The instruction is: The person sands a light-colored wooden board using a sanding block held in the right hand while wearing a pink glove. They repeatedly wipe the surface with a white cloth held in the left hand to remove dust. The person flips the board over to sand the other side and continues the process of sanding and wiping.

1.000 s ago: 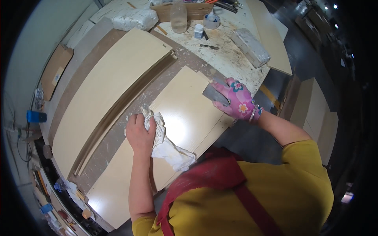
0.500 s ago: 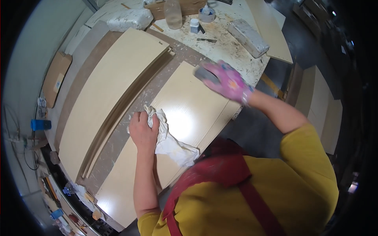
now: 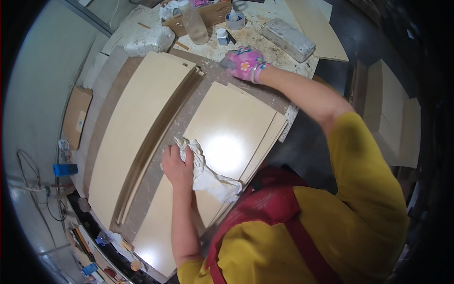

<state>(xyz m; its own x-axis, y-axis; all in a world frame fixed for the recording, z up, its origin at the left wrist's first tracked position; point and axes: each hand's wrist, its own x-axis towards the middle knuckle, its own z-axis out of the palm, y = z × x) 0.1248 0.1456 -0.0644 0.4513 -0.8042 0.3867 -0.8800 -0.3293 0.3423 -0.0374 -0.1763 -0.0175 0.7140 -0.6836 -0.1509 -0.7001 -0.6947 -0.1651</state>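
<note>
My bare left hand is closed on a crumpled white cloth, which trails across a pale, glossy wooden panel. My right hand, in a pink flowered glove, is past the far end of that panel, over the brown work surface. Its fingers are wrapped round a grey sanding block, mostly covered by the glove. Under the top panel, the edges of another panel show at the right and far end. The cloth hides part of the panel's middle.
Left of the panel lies a stack of curved pale boards. Farther back stand a clear bottle, a small white jar, a tape roll, a wrapped block and a cardboard box. More panels stand at the right.
My right hand has moved with the sanding block off the panel's far end and onto the work surface beyond. My left hand keeps its grip on the cloth. The whole view has shifted slightly.
</note>
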